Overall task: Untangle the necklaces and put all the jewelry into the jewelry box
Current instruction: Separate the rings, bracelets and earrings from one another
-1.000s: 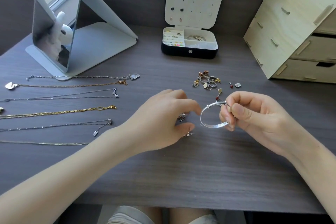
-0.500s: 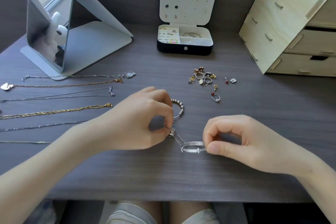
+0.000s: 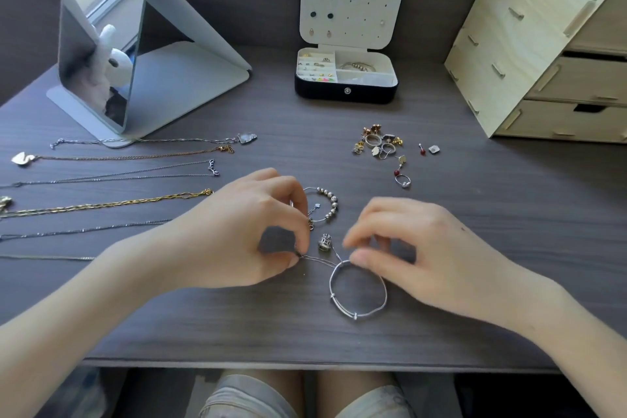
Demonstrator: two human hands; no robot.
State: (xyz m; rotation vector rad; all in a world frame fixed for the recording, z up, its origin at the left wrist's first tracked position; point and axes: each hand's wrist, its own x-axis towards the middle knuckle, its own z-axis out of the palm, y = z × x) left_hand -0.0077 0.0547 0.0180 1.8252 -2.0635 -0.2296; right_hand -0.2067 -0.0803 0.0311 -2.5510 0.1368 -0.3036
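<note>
While necklaces [image 3: 101, 205] lie straight at 9 o'clock, jewelry box [image 3: 346, 92] part-filled at 12, left hand [image 3: 237, 231] pinches a thin chain [image 3: 319, 258], right hand [image 3: 424, 248] pinches the bangle [image 3: 359, 314] at centre; earrings [image 3: 380, 146] at 1 unboxed.

Left hand [image 3: 251, 231] pinches; right hand [image 3: 417, 248] curls its fingers.

Jewelry box [image 3: 346, 92]: centre of the tabletop's [image 3: 492, 248] rear edge. Mirror [image 3: 101, 44]: rear left corner. Drawer unit [image 3: 543, 61]: rear right corner. Necklaces [image 3: 101, 205]: in rows along the left edge. Earring cluster [image 3: 378, 146]: before the box. Beaded bracelet [image 3: 334, 204] lies behind the bangle [image 3: 354, 316], near the front edge.
</note>
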